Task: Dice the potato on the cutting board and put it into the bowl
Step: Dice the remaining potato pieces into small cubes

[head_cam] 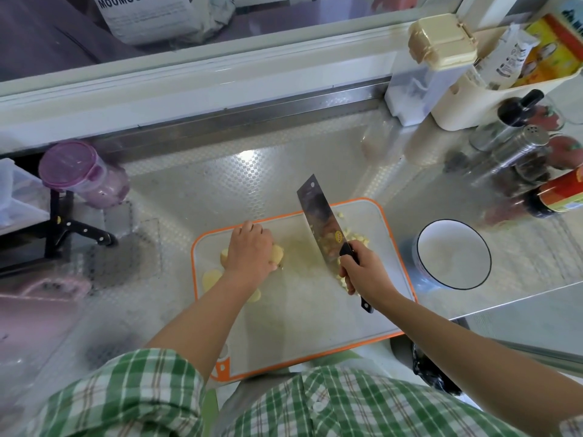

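A translucent cutting board (pixel 309 323) with an orange rim lies on the steel counter. My left hand (pixel 250 250) covers a potato chunk (pixel 278 252) at the board's left and grips it. More potato pieces (pixel 212 277) lie just below that hand. My right hand (pixel 366 272) holds the black handle of a cleaver (pixel 318 212), blade raised over the board's middle. Diced potato (pixel 355 236) is heaped on the right side, behind the blade. A white bowl (pixel 454 253) with a dark rim stands right of the board, with nothing in it.
Spice shakers (pixel 517 146) and sauce bottles (pixel 558 193) crowd the back right, with a cream caddy (pixel 479 99) behind. A purple-lidded jar (pixel 85 175) and a black-handled knife (pixel 85 231) on a rack sit at the left. The counter edge drops off at the right front.
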Demonstrator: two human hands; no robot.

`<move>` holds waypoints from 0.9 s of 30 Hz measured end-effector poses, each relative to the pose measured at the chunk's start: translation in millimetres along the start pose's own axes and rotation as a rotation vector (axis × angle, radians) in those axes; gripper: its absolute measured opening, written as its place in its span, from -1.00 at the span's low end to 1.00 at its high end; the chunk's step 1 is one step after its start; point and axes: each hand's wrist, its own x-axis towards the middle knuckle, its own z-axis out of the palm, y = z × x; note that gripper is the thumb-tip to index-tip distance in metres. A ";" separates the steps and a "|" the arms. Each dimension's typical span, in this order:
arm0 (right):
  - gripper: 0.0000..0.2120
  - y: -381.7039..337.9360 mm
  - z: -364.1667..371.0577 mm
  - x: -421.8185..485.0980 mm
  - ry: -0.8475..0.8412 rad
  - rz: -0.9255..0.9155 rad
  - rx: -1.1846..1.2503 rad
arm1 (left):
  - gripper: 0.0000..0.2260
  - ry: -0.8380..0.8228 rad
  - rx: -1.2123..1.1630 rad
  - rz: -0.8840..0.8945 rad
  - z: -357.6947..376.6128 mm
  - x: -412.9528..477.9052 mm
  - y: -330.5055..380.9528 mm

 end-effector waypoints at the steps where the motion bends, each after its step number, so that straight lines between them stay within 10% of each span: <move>1: -0.93 -0.6 -0.1 -0.2 0.001 0.000 -0.002 | -0.53 -0.013 -0.004 -0.008 0.1 1.2 0.7; 8: -0.94 -4.4 1.6 -6.2 -0.010 0.017 -0.005 | -0.61 0.053 -0.323 -0.005 -5.1 -9.4 1.2; 19: -0.82 -1.8 68.2 -44.4 -0.135 -0.092 -0.053 | -0.71 0.427 -1.141 -0.536 -26.6 -27.6 -23.9; 27: -0.84 34.3 43.6 -42.2 0.087 -0.085 -0.186 | -0.75 0.077 -1.348 -0.432 -4.7 -36.1 -13.6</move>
